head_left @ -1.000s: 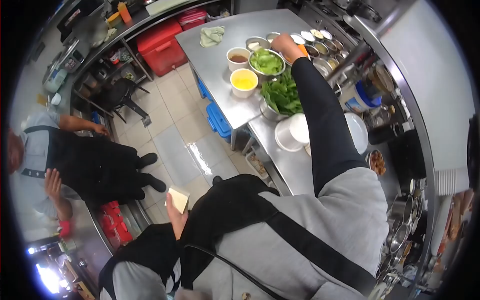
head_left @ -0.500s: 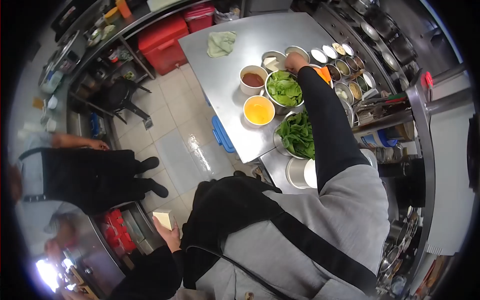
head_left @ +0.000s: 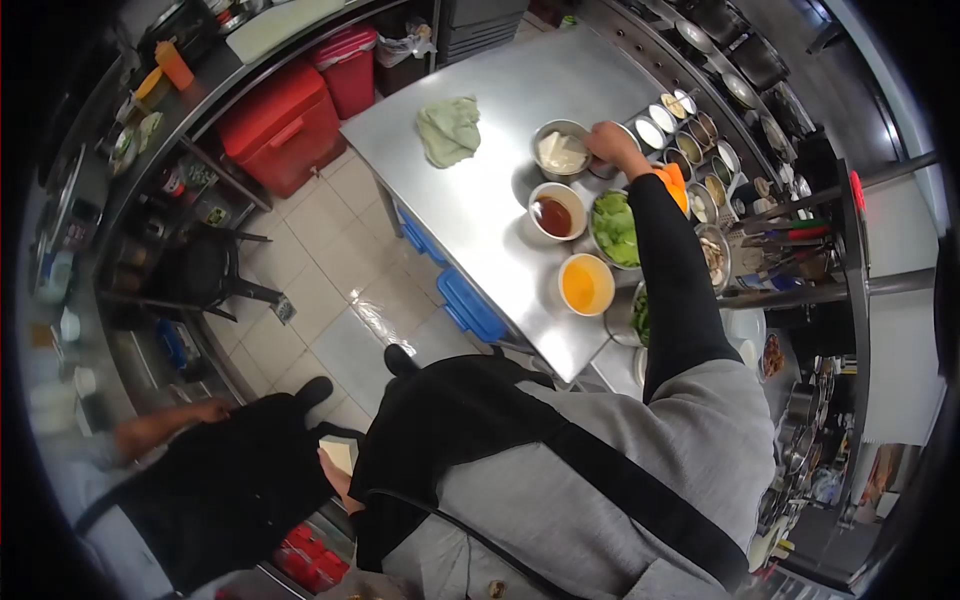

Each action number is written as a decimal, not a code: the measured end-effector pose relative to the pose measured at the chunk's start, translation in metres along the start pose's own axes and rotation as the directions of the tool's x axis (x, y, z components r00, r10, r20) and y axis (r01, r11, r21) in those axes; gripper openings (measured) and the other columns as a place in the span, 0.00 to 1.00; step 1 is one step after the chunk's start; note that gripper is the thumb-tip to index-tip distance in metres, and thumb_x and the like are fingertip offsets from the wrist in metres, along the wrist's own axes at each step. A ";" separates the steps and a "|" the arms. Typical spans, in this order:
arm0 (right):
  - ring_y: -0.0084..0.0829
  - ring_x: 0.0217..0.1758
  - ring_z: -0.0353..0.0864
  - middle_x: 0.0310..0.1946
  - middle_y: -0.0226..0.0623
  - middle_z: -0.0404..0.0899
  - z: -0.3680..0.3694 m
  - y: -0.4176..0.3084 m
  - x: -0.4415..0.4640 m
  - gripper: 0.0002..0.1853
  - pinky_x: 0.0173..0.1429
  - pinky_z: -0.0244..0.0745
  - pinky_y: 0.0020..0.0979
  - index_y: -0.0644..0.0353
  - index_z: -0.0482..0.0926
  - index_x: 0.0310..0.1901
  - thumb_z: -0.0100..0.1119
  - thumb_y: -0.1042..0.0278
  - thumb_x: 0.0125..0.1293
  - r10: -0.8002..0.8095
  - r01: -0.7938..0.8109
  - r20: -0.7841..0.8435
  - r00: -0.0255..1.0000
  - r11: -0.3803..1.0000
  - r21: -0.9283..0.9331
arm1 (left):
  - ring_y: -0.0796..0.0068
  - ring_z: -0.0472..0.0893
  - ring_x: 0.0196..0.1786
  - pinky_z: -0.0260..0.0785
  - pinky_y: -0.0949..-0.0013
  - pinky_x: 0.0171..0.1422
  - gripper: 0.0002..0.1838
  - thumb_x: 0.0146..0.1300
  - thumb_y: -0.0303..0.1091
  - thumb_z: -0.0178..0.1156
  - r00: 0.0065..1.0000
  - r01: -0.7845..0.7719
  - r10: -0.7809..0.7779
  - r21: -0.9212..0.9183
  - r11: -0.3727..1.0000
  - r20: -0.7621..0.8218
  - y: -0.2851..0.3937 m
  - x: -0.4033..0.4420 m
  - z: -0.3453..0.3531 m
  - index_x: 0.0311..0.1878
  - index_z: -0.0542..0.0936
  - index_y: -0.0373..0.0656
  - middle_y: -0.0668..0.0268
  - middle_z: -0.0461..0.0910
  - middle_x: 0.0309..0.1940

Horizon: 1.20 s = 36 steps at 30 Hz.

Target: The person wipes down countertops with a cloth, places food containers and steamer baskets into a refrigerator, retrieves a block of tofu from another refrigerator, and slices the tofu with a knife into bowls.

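Note:
My right hand (head_left: pixel 614 147) is closed at the right edge of a round metal pot (head_left: pixel 560 130) with white pieces in it, on the steel table. Close by stand a white tub of red-brown sauce (head_left: pixel 556 213) and a white tub of yellow liquid (head_left: pixel 586 284). Green leaves (head_left: pixel 616 230) fill a metal pot beside them, partly behind my right sleeve. Low at the left, my left hand (head_left: pixel 338 480) holds a cream-coloured block (head_left: pixel 340 455) near my apron. Its fingers are partly hidden.
A folded green cloth (head_left: pixel 448 130) lies on the steel table (head_left: pixel 400 150). Several small ingredient containers (head_left: pixel 690 150) line its right side. A co-worker in a dark apron (head_left: pixel 220 480) stands at lower left. Red bins (head_left: pixel 285 130) and blue lids (head_left: pixel 470 303) are beyond the floor.
The metal pot with white pieces has moved left and away from the leaf pot, along with my right hand. My view has shifted. The co-worker appears closer to my left hand.

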State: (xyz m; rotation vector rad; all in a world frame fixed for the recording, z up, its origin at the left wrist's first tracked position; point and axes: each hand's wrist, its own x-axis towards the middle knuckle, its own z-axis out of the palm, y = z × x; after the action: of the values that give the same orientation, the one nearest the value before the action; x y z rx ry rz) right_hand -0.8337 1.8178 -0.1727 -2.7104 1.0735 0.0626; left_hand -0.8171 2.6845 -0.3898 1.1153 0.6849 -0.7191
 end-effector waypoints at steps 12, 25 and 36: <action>0.30 0.17 0.78 0.18 0.37 0.76 -0.058 -0.120 0.036 0.12 0.21 0.72 0.30 0.68 0.76 0.28 0.50 0.67 0.63 0.285 -0.133 -0.109 0.952 0.708 0.694 | 0.66 0.82 0.49 0.77 0.57 0.53 0.18 0.69 0.51 0.61 0.980 -0.110 0.122 -0.080 0.991 0.158 0.253 0.225 0.172 0.53 0.76 0.51 0.67 0.81 0.45; 0.25 0.16 0.73 0.16 0.35 0.75 -0.039 -0.321 0.319 0.11 0.21 0.65 0.30 0.66 0.76 0.24 0.53 0.70 0.61 -0.053 0.120 -0.114 0.992 0.655 0.746 | 0.60 0.83 0.50 0.78 0.56 0.55 0.22 0.71 0.55 0.57 0.989 -0.110 0.119 -0.090 0.990 0.092 0.411 0.343 0.282 0.55 0.77 0.49 0.64 0.83 0.46; 0.30 0.22 0.79 0.22 0.40 0.81 0.023 -0.607 0.614 0.12 0.29 0.74 0.32 0.69 0.79 0.29 0.55 0.67 0.61 -0.236 0.142 0.019 0.972 0.645 0.751 | 0.64 0.83 0.51 0.76 0.56 0.56 0.20 0.72 0.53 0.57 0.963 -0.155 0.186 -0.163 0.974 0.194 0.592 0.466 0.394 0.56 0.78 0.49 0.66 0.83 0.49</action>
State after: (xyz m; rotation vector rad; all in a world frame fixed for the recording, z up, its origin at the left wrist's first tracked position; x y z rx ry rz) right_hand 0.0295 1.8408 -0.1531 -1.9985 0.5721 -0.2142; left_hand -0.0203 2.3947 -0.3222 0.9362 0.4488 -0.6173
